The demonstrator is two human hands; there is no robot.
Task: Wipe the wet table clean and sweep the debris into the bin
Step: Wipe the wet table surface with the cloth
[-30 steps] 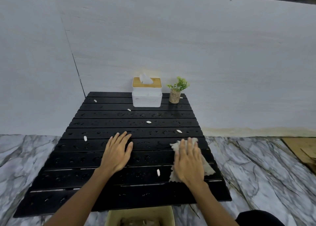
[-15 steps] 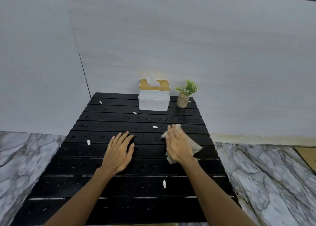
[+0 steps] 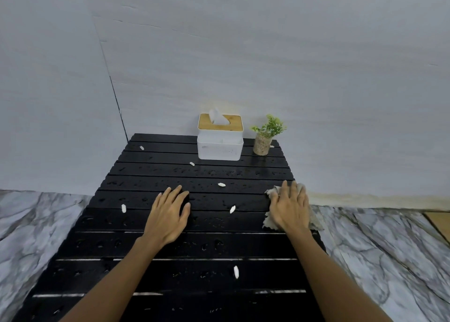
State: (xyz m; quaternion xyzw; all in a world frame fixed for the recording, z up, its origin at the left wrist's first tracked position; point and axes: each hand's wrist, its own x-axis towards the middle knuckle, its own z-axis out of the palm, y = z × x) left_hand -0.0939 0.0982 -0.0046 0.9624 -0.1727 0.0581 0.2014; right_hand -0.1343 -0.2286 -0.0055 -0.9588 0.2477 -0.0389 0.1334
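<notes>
A black slatted table (image 3: 136, 246) carries water drops and several small white bits of debris (image 3: 233, 209). My left hand (image 3: 168, 218) lies flat on the middle slats, fingers spread, holding nothing. At the table's right edge my right hand (image 3: 291, 208) presses flat on a pale crumpled cloth (image 3: 269, 220), which shows beyond the fingertips and at both sides of the palm. One white bit lies between my two hands, another nearer me at the centre. The bin is out of view.
A white tissue box (image 3: 220, 142) with a wooden lid stands at the table's back edge, a small potted plant (image 3: 264, 136) to its right. Grey wall behind. Marble floor (image 3: 379, 248) on both sides of the table.
My right hand has slid the cloth away from me and then right to the table's right edge. The left hand has stayed put. The view has tilted up, hiding the bin.
</notes>
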